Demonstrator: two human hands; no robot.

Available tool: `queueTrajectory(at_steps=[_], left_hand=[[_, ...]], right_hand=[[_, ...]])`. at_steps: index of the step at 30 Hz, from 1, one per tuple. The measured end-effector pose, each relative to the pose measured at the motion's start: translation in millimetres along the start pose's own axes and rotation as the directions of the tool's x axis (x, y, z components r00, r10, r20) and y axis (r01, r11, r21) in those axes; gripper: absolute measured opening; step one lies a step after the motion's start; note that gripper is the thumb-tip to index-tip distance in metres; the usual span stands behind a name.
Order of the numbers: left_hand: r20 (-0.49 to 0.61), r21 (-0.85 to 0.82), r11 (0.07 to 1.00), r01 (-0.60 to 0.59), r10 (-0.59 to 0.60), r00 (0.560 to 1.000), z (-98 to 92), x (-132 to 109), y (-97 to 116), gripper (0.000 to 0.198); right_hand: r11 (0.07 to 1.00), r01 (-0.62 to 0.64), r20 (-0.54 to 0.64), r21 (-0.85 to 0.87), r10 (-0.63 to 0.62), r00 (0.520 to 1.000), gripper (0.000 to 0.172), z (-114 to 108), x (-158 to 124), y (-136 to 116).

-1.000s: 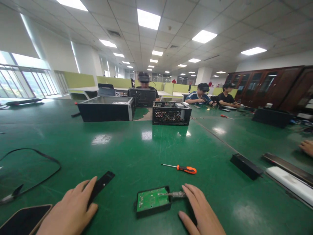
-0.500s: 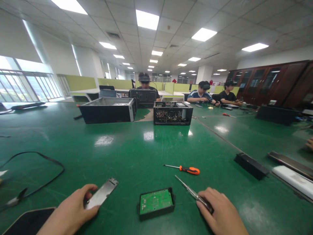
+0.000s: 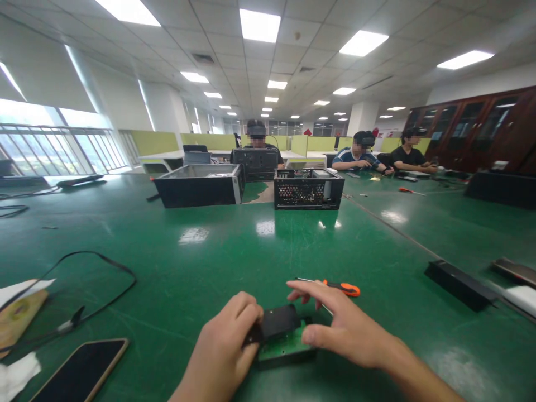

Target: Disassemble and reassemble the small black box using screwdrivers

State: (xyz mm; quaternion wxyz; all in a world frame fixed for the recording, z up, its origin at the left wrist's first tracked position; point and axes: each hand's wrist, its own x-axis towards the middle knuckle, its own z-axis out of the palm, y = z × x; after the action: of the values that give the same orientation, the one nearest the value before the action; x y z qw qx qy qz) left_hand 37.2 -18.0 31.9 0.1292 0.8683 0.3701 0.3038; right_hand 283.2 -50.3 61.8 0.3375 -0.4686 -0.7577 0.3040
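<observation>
My left hand [image 3: 228,335] is closed on a flat rectangular cover plate [image 3: 280,322], its dark face showing. The plate is over the back part of a green circuit board [image 3: 282,347] in a black case; whether they touch I cannot tell. On the right, my right hand [image 3: 335,321] is open, fingers stretched out and thumb at the board's right edge. Beneath its fingers a thin screwdriver shaft [image 3: 326,309] shows in part, the rest hidden. An orange-and-black screwdriver [image 3: 348,288] lies just behind that hand.
A phone [image 3: 81,371] and a black cable [image 3: 104,258] lie to the left. Two open computer cases [image 3: 196,190] [image 3: 309,192] stand further back on the green table [image 3: 226,245]. A black bar-shaped part [image 3: 458,283] is at right. Several people sit at the far side.
My left hand has brought the plate rightward to the board, turning its dark face into view. My right hand has let go of the clear-handled screwdriver and moved left to the case.
</observation>
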Motion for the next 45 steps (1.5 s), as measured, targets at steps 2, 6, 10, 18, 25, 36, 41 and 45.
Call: queueTrajectory(at_steps=[2, 6, 10, 18, 25, 36, 41, 45], left_hand=[[0.014, -0.061, 0.996, -0.067, 0.068, 0.998, 5.7, 5, 10, 0.022], [-0.004, -0.198, 0.978, -0.063, 0.064, 0.998, 14.4, 8, 13, 0.019], [-0.005, -0.257, 0.966, -0.036, 0.036, 0.999, 19.6, 8, 14, 0.021], [0.019, -0.237, 0.97, 0.054, -0.051, 0.999, 10.5, -4, 9, 0.069], [-0.077, -0.109, 0.994, -0.024, 0.015, 0.997, 1.9, -8, -4, 0.057], [-0.498, 0.323, 0.923, -0.21, 0.354, 0.792, 1.9, -16, 14, 0.028], [-0.404, 0.405, 0.87, -0.281, 0.446, 0.798, 13.6, -10, 29, 0.02], [-0.417, 0.268, 0.926, -0.265, 0.36, 0.835, 8.4, -10, 22, 0.018]], right_hand=[[0.999, 0.054, 0.031, -0.002, -0.054, 0.998, 0.046, 6, 3, 4], [0.991, 0.115, 0.038, -0.062, -0.113, 0.993, 0.053, 16, 2, 16], [0.985, 0.159, 0.073, -0.073, -0.154, 0.985, 0.05, 23, 2, 26], [0.964, 0.23, -0.053, -0.131, -0.239, 0.97, 0.037, 26, 4, 31], [0.926, 0.319, -0.079, -0.201, -0.34, 0.937, 0.043, 25, 3, 31], [0.975, -0.007, -0.204, 0.22, 0.053, 0.977, 0.033, 48, -8, -9], [0.771, -0.176, -0.034, 0.612, 0.248, 0.968, 0.054, 61, -5, -21], [0.894, -0.166, -0.12, 0.415, 0.235, 0.965, 0.041, 43, -5, -10]])
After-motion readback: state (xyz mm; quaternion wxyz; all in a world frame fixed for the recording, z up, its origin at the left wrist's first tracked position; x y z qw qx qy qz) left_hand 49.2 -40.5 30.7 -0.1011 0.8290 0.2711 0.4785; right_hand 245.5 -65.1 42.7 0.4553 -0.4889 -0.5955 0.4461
